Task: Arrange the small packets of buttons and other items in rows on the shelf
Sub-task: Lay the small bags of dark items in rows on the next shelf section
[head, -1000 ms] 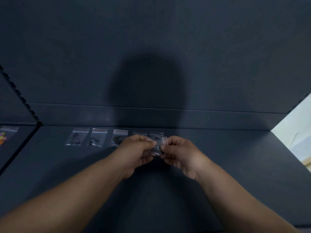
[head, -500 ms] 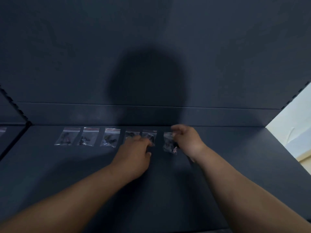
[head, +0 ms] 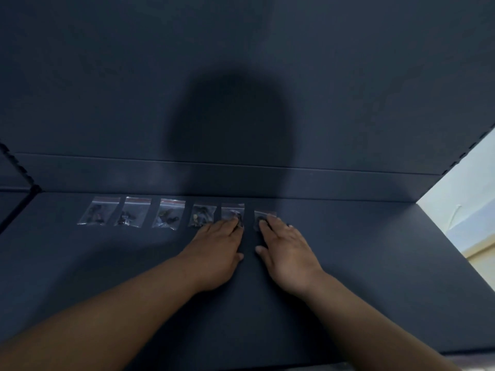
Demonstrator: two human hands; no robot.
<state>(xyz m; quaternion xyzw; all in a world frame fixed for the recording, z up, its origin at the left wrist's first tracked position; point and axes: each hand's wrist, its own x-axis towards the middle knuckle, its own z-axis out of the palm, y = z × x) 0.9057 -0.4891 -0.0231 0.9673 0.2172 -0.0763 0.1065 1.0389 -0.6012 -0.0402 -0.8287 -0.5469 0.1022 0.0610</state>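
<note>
Sixth packet (head: 259, 217) now down under flat right hand (head: 288, 253); flat left hand (head: 217, 253) presses fifth packet (head: 231, 211).

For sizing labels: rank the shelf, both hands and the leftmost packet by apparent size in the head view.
1. shelf
2. left hand and right hand: alike, unranked
3. leftmost packet, though it lies farther from the camera

No legible text — none anywhere.
</note>
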